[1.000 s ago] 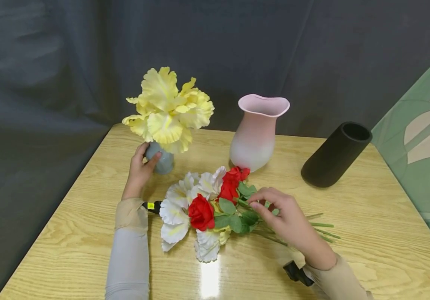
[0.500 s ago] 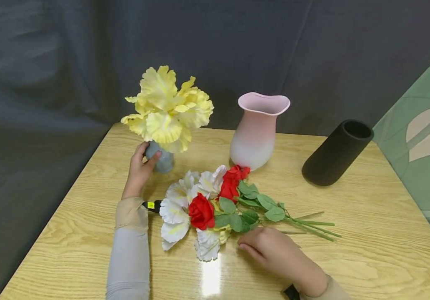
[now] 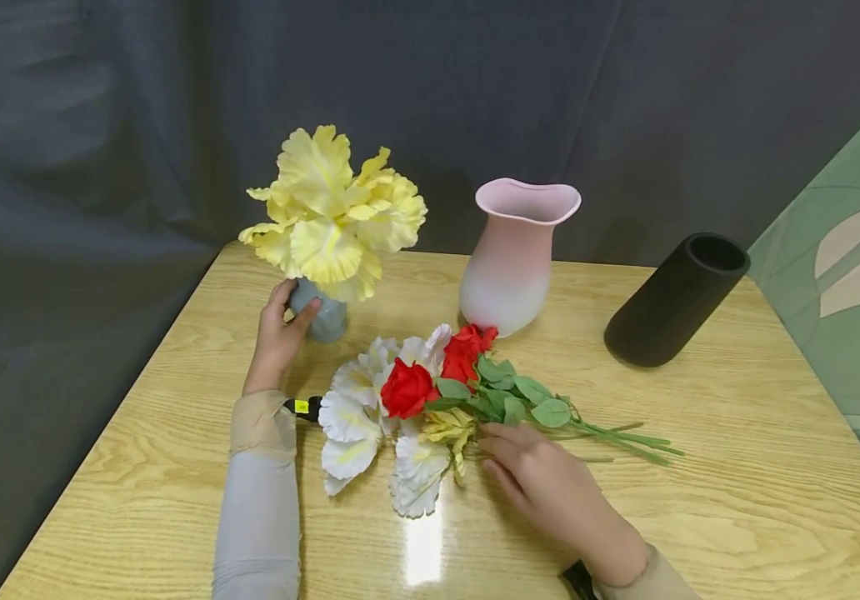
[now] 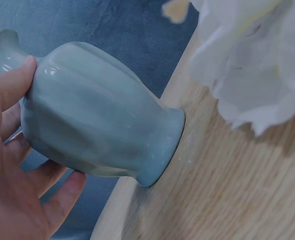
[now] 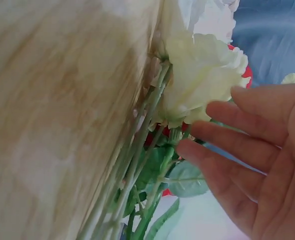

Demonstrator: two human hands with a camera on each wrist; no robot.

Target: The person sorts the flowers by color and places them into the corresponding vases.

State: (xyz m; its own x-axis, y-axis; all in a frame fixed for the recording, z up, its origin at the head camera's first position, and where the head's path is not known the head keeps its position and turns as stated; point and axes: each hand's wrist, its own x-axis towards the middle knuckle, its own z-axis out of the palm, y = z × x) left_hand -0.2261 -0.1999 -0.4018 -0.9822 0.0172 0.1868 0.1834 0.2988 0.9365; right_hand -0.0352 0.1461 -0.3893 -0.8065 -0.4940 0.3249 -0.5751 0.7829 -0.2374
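At the left of the head view, my left hand [image 3: 276,350] holds a small blue-grey vase [image 3: 328,321], its thumb against the neck in the left wrist view. Large yellow flowers [image 3: 332,212] stand in this vase, which rests upright on the table. My right hand [image 3: 550,487] is at the flower pile with fingers nearly straight, by a small pale yellow rose [image 5: 205,75] and green stems [image 5: 137,150]. Whether the fingertips touch them I cannot tell. In the pile lie red roses [image 3: 407,389], white ruffled flowers [image 3: 351,417] and green leaves [image 3: 552,412].
A pink-and-white vase [image 3: 508,275] with a wavy rim stands behind the pile. Farther right is a black slanted-looking vase [image 3: 666,308]. The wooden table [image 3: 745,475] ends at a dark curtain [image 3: 430,100] behind and at the left.
My right hand has moved from the leaves down toward the near side of the pile. The front red rose has shifted up and away, baring the yellow one. My left hand has stayed put.
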